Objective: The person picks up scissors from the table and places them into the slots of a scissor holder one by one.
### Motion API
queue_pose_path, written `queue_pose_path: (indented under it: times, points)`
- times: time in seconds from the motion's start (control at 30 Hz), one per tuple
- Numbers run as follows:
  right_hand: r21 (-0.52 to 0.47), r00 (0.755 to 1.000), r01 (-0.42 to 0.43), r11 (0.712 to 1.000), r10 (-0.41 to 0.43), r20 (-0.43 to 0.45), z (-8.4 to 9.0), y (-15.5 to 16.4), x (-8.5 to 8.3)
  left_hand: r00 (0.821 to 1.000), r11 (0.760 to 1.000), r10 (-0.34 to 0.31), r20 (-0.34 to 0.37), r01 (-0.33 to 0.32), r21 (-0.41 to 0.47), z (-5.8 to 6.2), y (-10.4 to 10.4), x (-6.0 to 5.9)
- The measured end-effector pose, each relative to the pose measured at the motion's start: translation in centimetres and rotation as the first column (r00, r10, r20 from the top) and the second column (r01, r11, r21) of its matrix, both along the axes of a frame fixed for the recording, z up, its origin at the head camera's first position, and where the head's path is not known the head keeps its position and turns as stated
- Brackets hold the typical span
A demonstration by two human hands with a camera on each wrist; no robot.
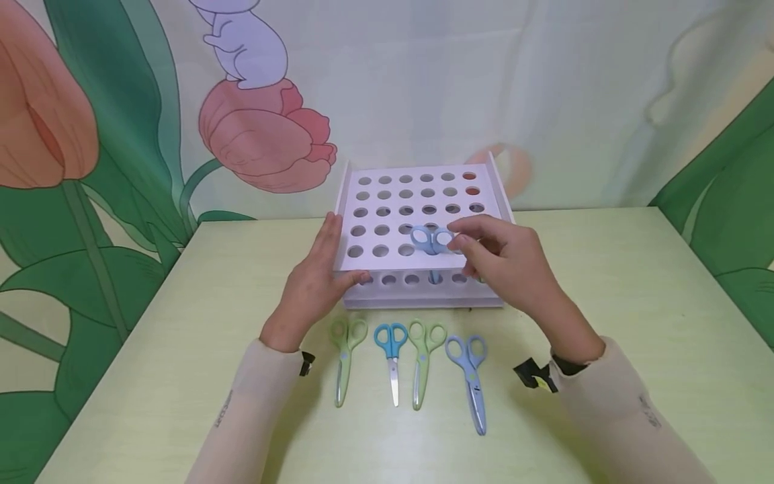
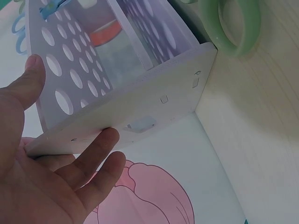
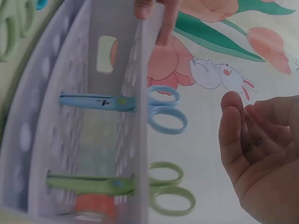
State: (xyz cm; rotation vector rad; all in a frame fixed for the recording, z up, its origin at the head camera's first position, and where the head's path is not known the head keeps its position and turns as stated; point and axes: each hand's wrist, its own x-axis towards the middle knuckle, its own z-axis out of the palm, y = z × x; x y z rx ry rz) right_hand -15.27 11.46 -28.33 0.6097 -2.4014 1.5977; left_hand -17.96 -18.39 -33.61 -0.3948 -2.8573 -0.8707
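Note:
A white perforated rack (image 1: 393,262) stands on the table, its holed top sloping toward me. My left hand (image 1: 308,282) holds its left side, thumb over the front edge and fingers along the side panel (image 2: 163,112). Light blue scissors (image 1: 433,240) sit in a hole of the rack, handles outside and blades inside. Beside them, green scissors (image 3: 170,200) are slotted in the same way, mostly hidden behind my right hand in the head view. Loosely curled and holding nothing, my right hand (image 1: 508,262) hovers just off the handles.
In front of the rack lie green scissors (image 1: 342,356), blue scissors with bare metal blades (image 1: 392,359), another green pair (image 1: 421,359) and a larger light blue pair (image 1: 469,376). A curtain printed with flowers and a rabbit (image 1: 248,47) hangs behind the table (image 1: 605,282).

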Motion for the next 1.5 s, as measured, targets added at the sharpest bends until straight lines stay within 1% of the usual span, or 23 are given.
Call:
queue_pose_path:
  times: [0.13,0.23,0.4,0.47,0.57,0.67,0.73,0.8,0.87,1.0,1.1,1.2,1.27,1.33,1.43,1.5]
  points:
    - [0.034,1.0,-0.009,0.999,0.008,0.024,-1.0,1.3,0.3,1.0,1.0,-0.001,-0.01,0.001,-0.004,0.0,0.1,0.0]
    - [0.038,0.998,-0.023,0.999,0.02,0.059,-1.7,2.2,0.4,1.0,1.0,-0.002,-0.013,0.002,-0.006,0.0,0.2,-0.1]
    - [0.027,0.988,-0.069,0.997,0.065,0.139,-2.9,3.4,0.6,1.0,1.0,-0.001,0.009,0.001,-0.001,0.1,0.3,0.0]
    - [0.017,0.979,-0.098,0.995,0.094,0.179,-3.5,3.8,0.6,1.0,1.0,-0.001,0.013,0.001,-0.001,0.1,0.3,0.0]
    - [-0.005,0.955,-0.156,0.988,0.152,0.254,-4.6,4.4,0.6,1.0,1.0,-0.002,0.011,0.002,-0.005,0.0,0.3,0.0]
    - [-0.018,0.922,-0.206,0.978,0.2,0.331,-6.0,5.0,0.3,1.0,1.0,0.0,0.006,0.0,-0.01,0.0,0.3,-0.1]
    - [-0.022,0.901,-0.229,0.973,0.221,0.374,-7.0,5.4,0.1,1.0,1.0,0.0,0.004,0.0,-0.011,0.0,0.3,-0.1]
    - [-0.028,0.885,-0.241,0.97,0.232,0.405,-7.9,5.8,0.0,1.0,1.0,0.0,0.002,0.0,-0.012,0.0,0.4,-0.1]
    - [-0.041,0.875,-0.244,0.969,0.238,0.421,-8.7,6.1,-0.1,1.0,1.0,-0.004,-0.001,0.004,-0.014,0.0,0.4,-0.1]
    - [-0.06,0.865,-0.246,0.967,0.247,0.437,-9.8,6.4,-0.5,1.0,1.0,-0.004,-0.005,0.004,-0.018,0.0,0.3,-0.1]
    - [-0.05,0.856,-0.263,0.963,0.257,0.448,-10.4,6.4,-0.8,1.0,1.0,-0.003,-0.003,0.003,-0.012,0.1,0.2,-0.1]
    - [-0.005,0.843,-0.32,0.947,0.287,0.454,-11.0,6.6,-1.1,1.0,1.0,0.0,0.004,0.0,-0.005,0.1,0.2,-0.1]
    - [0.029,0.828,-0.366,0.93,0.311,0.466,-11.5,6.7,-1.3,1.0,1.0,0.004,0.007,-0.004,-0.001,0.0,0.2,-0.1]
    - [0.047,0.804,-0.417,0.908,0.344,0.484,-11.9,6.9,-1.4,1.0,1.0,0.004,0.006,-0.004,0.001,0.0,0.1,-0.1]
    - [0.046,0.764,-0.468,0.883,0.378,0.522,-12.4,7.0,-1.3,1.0,1.0,0.001,0.001,-0.001,0.003,-0.1,0.0,-0.1]
    - [0.047,0.743,-0.497,0.866,0.397,0.539,-12.7,7.2,-1.3,1.0,1.0,-0.002,-0.003,0.002,0.003,-0.1,0.0,0.0]
